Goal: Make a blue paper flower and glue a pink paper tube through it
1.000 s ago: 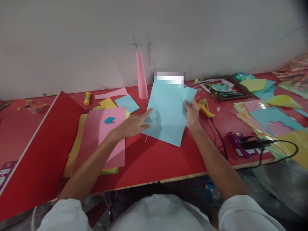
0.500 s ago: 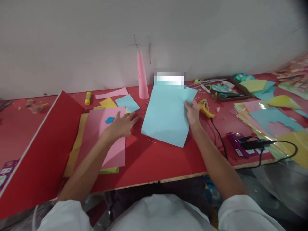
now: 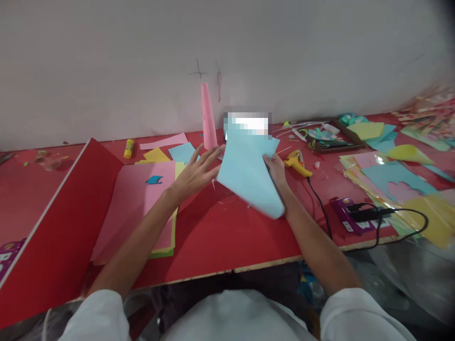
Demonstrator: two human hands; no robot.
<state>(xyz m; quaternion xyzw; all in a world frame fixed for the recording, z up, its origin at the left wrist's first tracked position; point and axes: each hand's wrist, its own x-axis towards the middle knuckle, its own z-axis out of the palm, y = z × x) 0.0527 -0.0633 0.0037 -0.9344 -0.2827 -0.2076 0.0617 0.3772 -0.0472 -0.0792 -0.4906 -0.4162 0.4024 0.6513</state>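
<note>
A light blue sheet of paper [image 3: 245, 170] is lifted off the table, its lower right part curling. My right hand [image 3: 275, 169] grips the sheet by its right edge, thumb in front. My left hand [image 3: 199, 171] is open, fingers spread, with its fingertips close to the sheet's left edge; whether they touch it I cannot tell. Behind my left hand a tall pink paper cone [image 3: 209, 118] stands upright. Under and beside my left forearm lies a stack of pink paper [image 3: 131, 203] with a small blue paper piece [image 3: 154, 180] on top.
A red board [image 3: 67, 222] stands tilted at the left. A yellow glue stick [image 3: 129, 148] is at the back. Right of my hand lie a yellow glue gun [image 3: 297, 163] with its cord, a purple power box [image 3: 346, 215], a brown tray [image 3: 341, 144] and coloured sheets [image 3: 391, 175].
My left hand has moved right, from over the pink stack towards the blue sheet. The sheet has tilted and its lower corner has curled. My right hand still grips it.
</note>
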